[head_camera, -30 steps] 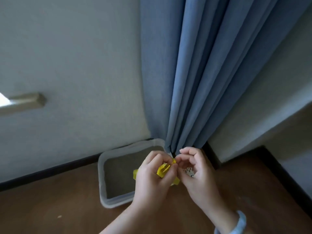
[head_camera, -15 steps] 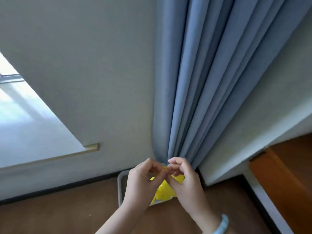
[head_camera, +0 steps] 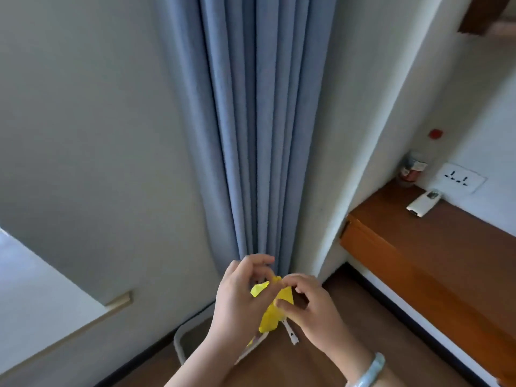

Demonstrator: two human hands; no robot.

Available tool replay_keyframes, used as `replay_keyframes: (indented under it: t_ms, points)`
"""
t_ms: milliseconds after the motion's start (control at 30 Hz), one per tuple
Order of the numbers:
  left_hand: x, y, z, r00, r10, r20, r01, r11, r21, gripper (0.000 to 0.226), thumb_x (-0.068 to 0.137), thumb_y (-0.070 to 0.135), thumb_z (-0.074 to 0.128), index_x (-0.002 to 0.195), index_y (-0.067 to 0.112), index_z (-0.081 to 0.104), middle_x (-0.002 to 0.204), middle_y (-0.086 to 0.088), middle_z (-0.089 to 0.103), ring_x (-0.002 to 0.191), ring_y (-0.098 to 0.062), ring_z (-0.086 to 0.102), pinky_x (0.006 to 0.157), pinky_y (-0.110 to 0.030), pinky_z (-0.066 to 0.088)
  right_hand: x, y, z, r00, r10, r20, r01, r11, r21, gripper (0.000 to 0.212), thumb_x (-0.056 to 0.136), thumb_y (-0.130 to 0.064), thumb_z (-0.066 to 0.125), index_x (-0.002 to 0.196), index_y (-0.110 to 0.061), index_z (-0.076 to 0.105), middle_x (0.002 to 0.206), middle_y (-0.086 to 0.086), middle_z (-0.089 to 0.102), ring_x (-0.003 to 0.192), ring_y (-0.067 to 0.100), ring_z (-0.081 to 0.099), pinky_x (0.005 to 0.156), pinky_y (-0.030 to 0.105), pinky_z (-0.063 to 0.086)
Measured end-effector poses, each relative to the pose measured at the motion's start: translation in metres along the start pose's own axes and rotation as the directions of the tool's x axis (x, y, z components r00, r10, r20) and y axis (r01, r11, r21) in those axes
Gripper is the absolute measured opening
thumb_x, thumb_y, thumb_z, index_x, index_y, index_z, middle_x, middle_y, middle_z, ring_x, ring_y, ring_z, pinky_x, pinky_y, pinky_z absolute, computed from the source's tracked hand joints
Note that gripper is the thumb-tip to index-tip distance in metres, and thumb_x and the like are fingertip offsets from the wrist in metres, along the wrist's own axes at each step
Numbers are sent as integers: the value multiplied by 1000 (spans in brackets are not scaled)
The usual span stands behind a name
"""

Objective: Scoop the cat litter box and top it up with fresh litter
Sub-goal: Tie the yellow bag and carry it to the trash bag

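A crumpled yellow bag (head_camera: 270, 314) hangs between my two hands, in front of me at chest height. My left hand (head_camera: 240, 300) pinches its top edge with curled fingers. My right hand (head_camera: 310, 311), a pale bracelet on its wrist, pinches the bag from the right side. A small white tag (head_camera: 291, 332) dangles below the bag. Far below, the grey litter box (head_camera: 178, 344) stands on the wooden floor against the wall; my arms hide most of it, and its contents are out of sight.
A blue curtain (head_camera: 259, 135) hangs in the corner right behind my hands. To the right, a wooden shelf (head_camera: 435, 247) carries a white remote (head_camera: 423, 202) and a jar (head_camera: 411, 170) by a wall socket. A window ledge (head_camera: 55, 328) lies at the left.
The view has tilted up and swung right, so the litter box has dropped to the bottom edge and the shelf has come into sight. Both hands keep working the yellow bag, now spread slightly wider.
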State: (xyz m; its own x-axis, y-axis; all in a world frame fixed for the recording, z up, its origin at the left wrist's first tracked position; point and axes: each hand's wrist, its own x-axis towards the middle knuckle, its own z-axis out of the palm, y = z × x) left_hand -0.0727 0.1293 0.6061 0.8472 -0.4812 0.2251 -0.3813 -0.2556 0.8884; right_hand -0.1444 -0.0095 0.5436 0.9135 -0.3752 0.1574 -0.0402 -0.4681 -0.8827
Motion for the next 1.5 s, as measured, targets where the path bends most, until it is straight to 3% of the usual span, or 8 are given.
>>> replay_keyframes:
  t_ms: [267,433,600,700,867,1067,1300,1500]
  points:
    - [-9,33,22,958,113,262,-85,989,-119,36,79,24,74,97,48,55,86,18,64,68,-15,56,62,-38,48,-76,16,-27,928,204,-312,-195,979,59,37,64,-42,68,99,-42,58,110,-17,56,113,4,52,99,23,39]
    - [-22,71,53,887,237,397,-170,966,-196,34,78,19,75,97,42,57,88,17,64,93,-7,59,85,-32,48,-134,17,-59,809,366,-460,-310,931,195,41,62,-40,72,101,-34,60,110,-15,62,106,6,59,94,32,46]
    - [-45,108,94,783,334,525,-178,929,-325,35,78,12,75,99,34,59,84,14,63,86,-7,60,78,-29,51,-190,17,-87,698,457,-551,-362,889,279,47,67,-24,77,108,-31,54,114,-13,62,109,-3,54,93,14,37]
    - [-67,133,122,709,393,586,-180,904,-388,35,77,9,74,99,31,59,83,12,65,86,-7,61,79,-11,43,-227,16,-106,669,530,-522,-335,841,426,52,67,-17,74,113,-23,49,115,-8,63,110,-2,55,92,17,43]
    - [-113,167,166,597,440,671,-163,885,-435,33,79,10,73,99,32,59,83,8,66,85,-7,62,78,-15,46,-290,19,-133,519,604,-605,-305,792,529,39,68,-12,67,102,-7,48,105,5,65,94,3,65,75,20,51]
    - [-184,208,217,484,466,741,-134,876,-464,33,80,14,72,100,35,58,85,10,65,62,-9,57,60,-24,44,-381,20,-173,338,581,-740,-357,807,471,28,70,-14,67,92,-14,51,86,4,62,77,3,60,73,18,48]
    - [-275,257,276,423,475,771,-128,874,-469,33,80,4,71,100,27,58,78,18,64,79,0,60,72,-6,43,-510,22,-220,207,489,-847,-479,806,348,18,79,-7,64,91,-15,52,72,-4,52,61,0,46,62,13,38]
    - [-362,298,331,343,503,793,-99,859,-502,32,80,2,70,98,24,57,78,17,65,75,0,61,66,-5,42,-607,21,-257,159,469,-869,-484,804,345,38,78,-20,59,94,-54,61,88,-3,61,78,6,58,78,14,45]
